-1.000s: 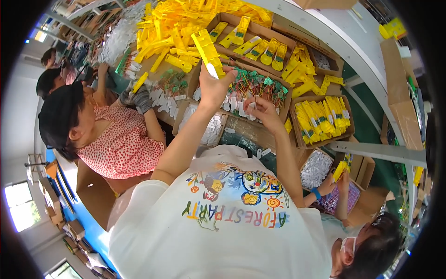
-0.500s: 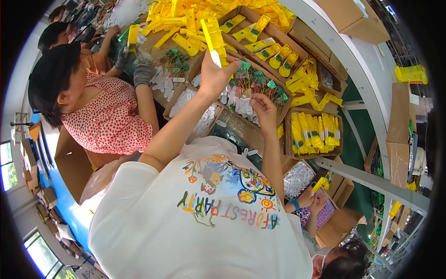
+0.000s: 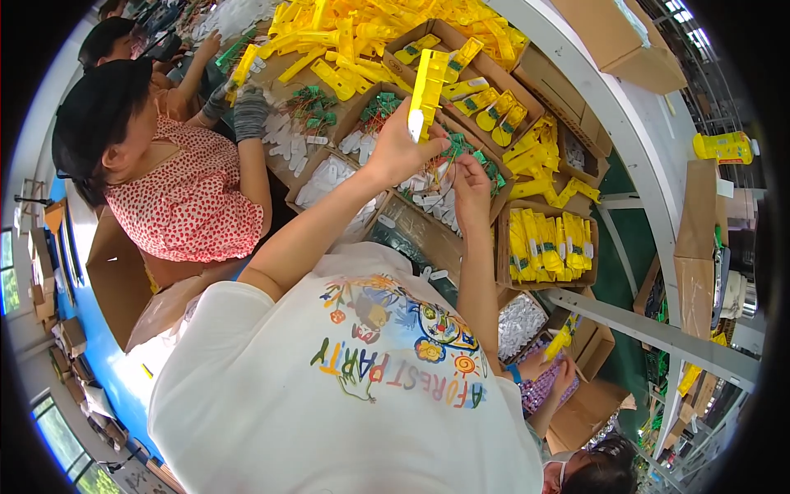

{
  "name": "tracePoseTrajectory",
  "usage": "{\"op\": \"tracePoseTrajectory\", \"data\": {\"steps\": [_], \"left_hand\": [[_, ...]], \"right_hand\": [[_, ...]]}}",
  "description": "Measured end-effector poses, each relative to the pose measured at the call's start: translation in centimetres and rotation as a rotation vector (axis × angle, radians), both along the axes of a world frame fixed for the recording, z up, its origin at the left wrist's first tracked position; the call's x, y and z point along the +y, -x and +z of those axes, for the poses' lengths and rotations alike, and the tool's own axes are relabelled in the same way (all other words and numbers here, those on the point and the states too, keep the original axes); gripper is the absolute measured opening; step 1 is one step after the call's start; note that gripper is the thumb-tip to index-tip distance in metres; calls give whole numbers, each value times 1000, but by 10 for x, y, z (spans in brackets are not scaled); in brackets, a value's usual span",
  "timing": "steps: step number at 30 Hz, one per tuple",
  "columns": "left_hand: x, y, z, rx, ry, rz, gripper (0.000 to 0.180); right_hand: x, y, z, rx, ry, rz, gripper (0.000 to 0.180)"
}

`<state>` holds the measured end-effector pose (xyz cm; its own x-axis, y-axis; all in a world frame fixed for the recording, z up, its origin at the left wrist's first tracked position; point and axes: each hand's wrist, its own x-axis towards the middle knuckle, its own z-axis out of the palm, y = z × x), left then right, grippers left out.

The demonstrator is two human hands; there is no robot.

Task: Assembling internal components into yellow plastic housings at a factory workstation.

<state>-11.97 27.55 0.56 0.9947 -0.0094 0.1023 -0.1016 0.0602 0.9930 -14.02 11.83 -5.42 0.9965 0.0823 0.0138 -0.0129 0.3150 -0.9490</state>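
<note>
My left hand (image 3: 399,154) grips a long yellow plastic housing (image 3: 428,89), held upright above a cardboard box. A white oval piece (image 3: 415,124) shows at the housing's lower end, by my fingers. Close to my left thumb is a small green circuit board (image 3: 455,146) with thin wires. My right hand (image 3: 472,193) has its fingertips pinched together just below that board, among the wires; what lies between them is too small to make out. Beneath both hands, the box holds more wired green boards (image 3: 381,107) and white pieces (image 3: 428,200).
Yellow housings (image 3: 329,37) are heaped at the far side. A box of filled yellow housings (image 3: 547,243) stands to the right, beside a metal frame bar (image 3: 658,333). A co-worker's gloved hand (image 3: 250,114) is at the left; another person's hands (image 3: 551,370) work at lower right.
My left hand and the yellow housing have shifted right and slightly down. My right hand has risen toward the left one, its fingertips now close to the green board.
</note>
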Motion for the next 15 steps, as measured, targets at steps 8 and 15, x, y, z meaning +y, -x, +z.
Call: {"op": "tracePoseTrajectory", "data": {"steps": [8, 15], "left_hand": [[4, -2, -2, -54, -344, 160, 42], [-6, -7, -13, -72, -285, 260, 42]], "right_hand": [[13, 9, 11, 334, -612, 195, 36], [-21, -16, 14, 166, 25, 111, 30]]}}
